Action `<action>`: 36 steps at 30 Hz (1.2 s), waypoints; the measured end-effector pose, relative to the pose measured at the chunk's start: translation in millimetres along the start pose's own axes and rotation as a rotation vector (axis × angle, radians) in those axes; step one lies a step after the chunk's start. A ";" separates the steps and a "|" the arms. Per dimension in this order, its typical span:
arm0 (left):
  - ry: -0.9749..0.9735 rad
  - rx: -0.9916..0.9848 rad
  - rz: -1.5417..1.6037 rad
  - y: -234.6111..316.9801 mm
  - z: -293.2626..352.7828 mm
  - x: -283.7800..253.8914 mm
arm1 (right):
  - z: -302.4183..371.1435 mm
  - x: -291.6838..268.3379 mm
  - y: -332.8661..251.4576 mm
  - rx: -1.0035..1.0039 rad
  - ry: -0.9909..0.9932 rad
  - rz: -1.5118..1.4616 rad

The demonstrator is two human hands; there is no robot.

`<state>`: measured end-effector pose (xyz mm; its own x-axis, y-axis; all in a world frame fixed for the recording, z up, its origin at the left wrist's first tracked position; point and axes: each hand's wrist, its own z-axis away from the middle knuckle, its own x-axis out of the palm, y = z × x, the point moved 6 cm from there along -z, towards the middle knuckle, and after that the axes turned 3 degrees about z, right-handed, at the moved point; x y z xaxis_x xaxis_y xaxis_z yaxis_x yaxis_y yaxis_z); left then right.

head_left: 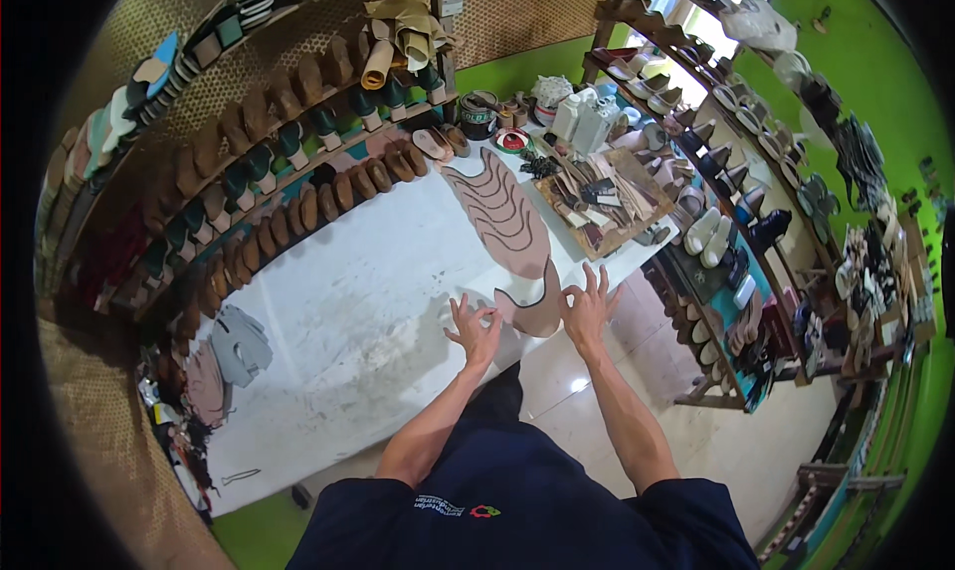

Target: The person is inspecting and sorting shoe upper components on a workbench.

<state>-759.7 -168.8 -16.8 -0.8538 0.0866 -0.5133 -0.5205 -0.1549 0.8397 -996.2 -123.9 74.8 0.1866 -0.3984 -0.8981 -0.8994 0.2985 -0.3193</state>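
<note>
A pinkish-beige U-shaped shoe upper piece point(538, 318) with a dark inner edge hangs at the front edge of the white table. My left hand point(477, 336) pinches its left end between thumb and index finger, the other fingers spread. On the opposite side, my right hand point(588, 316) grips the piece's edge in the same kind of pinch. Just beyond it, several similar upper pieces point(517, 247) lie overlapped in a long row, their dark curved edges showing.
The white table point(338, 321) carries brown shoe lasts point(308, 209) along its back. Grey cut material point(241, 343) lies at left, with pliers point(241, 475) nearer. A board of scraps point(607, 200) sits at right, beside a can point(478, 117) and white jugs point(585, 118). Shoe racks point(736, 172) stand right.
</note>
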 end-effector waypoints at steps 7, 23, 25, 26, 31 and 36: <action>0.056 -0.061 -0.017 9.8 -31.7 32.8 | -60.7 20.5 19.8 -0.067 -0.096 0.008; 0.198 -0.194 -0.061 27.0 -72.9 52.6 | -125.9 68.8 35.5 -0.247 -0.120 -0.051; 0.205 -0.202 -0.076 28.1 -77.7 54.4 | -132.8 72.8 39.4 -0.248 -0.119 -0.062; 0.213 -0.208 -0.091 28.3 -79.3 55.2 | -135.4 74.0 40.1 -0.249 -0.124 -0.068; 0.251 -0.243 -0.126 25.0 -83.1 59.5 | -144.4 75.9 40.0 -0.266 -0.125 -0.117; 0.282 -0.251 -0.142 29.6 -90.5 61.7 | -147.1 86.5 41.6 -0.353 -0.157 -0.058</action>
<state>-827.2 -257.2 -39.7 -0.7201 -0.1435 -0.6789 -0.5853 -0.3997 0.7054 -1075.7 -273.5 28.3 0.2744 -0.2597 -0.9259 -0.9612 -0.0480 -0.2715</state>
